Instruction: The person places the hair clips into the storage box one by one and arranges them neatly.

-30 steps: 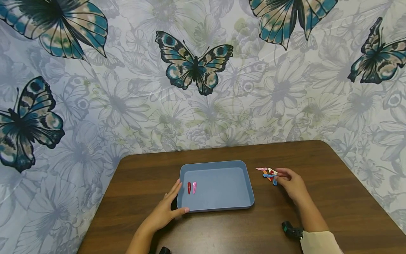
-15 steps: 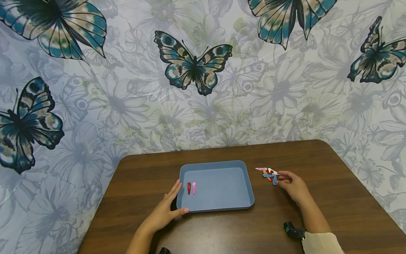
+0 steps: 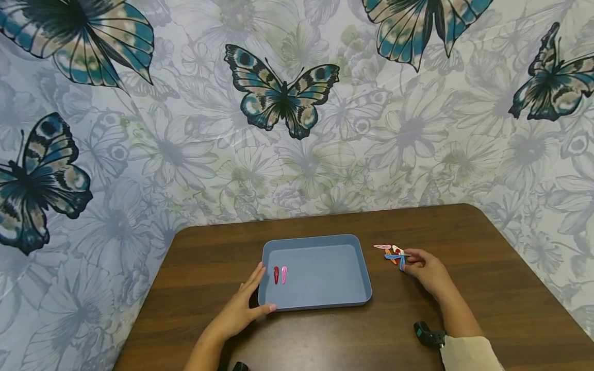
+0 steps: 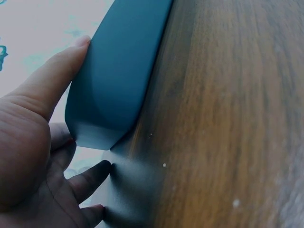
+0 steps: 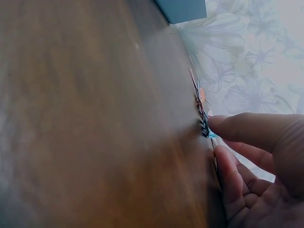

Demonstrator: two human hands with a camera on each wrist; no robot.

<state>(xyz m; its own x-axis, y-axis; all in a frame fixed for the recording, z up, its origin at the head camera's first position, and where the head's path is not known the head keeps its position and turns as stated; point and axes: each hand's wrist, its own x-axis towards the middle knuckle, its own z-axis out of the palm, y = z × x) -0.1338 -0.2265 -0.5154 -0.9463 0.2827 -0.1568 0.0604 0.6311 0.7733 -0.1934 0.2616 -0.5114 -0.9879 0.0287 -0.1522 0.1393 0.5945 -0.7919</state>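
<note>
A blue-grey tray lies on the table, with a red hair clip and a pink hair clip side by side near its left end. My left hand rests against the tray's near left corner, fingers spread; in the left wrist view the thumb of that hand touches the tray's wall. Right of the tray is a small pile of coloured clips. My right hand touches the pile's right side, thumb and forefinger apart. In the right wrist view, a fingertip of this hand meets the clips.
The brown wooden table runs back to a wall covering with flowers and butterflies. A black device is on the right wrist. Part of another dark device shows by the left forearm.
My right hand has shifted very slightly at the pile's right edge. The left hand, the tray and the two clips in it stay as they were.
</note>
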